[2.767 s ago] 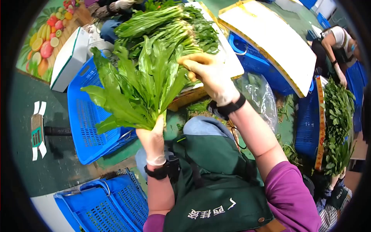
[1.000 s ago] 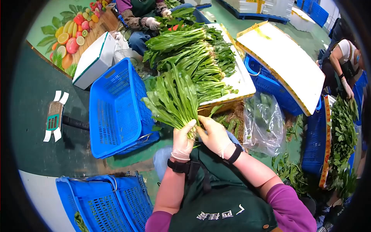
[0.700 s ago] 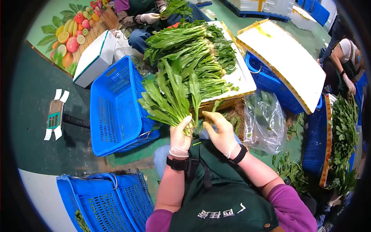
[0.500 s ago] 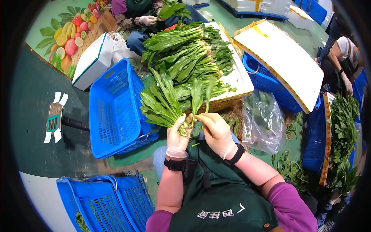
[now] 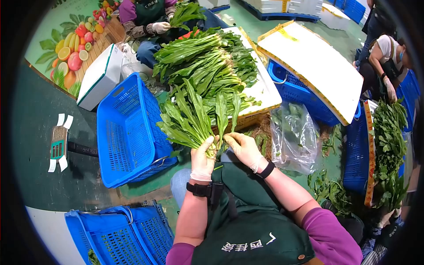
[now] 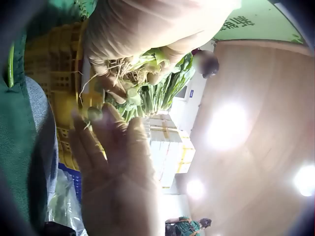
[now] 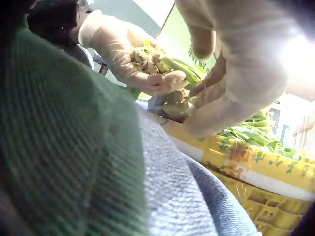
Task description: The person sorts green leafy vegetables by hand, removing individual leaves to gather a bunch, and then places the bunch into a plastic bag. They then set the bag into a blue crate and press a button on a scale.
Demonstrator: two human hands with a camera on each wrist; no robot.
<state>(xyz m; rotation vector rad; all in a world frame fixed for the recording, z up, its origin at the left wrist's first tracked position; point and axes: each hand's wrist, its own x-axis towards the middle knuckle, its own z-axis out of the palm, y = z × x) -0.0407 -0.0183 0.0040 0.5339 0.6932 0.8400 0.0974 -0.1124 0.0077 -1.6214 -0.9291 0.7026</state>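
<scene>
My left hand (image 5: 202, 160) grips a bunch of long-leaved greens (image 5: 189, 118) by its root end, leaves fanning up and away. Pale, stringy roots (image 6: 127, 70) show under that hand in the left wrist view. Close beside it, the right hand (image 5: 245, 152) pinches the stalks of a few separate leaves (image 5: 221, 112), which stand upright between the hands. In the right wrist view, the right hand's fingertips (image 7: 196, 114) come right up to the left hand (image 7: 118, 51). Both hands wear thin pale gloves. Behind the bunch, a pile of the same greens (image 5: 207, 57) covers a white foam board (image 5: 270, 93).
A blue crate (image 5: 126, 132) stands left of the bunch, beside a scale display (image 5: 58, 142). Stacked blue crates (image 5: 119, 236) are at lower left. A clear plastic bag (image 5: 293, 137) and a tilted white lid (image 5: 311, 66) are at right. Other people work across the pile and far right.
The right hand has drawn back from over the bunch to beside the left hand, and now holds a few leaves apart. The left hand keeps its grip on the bunch.
</scene>
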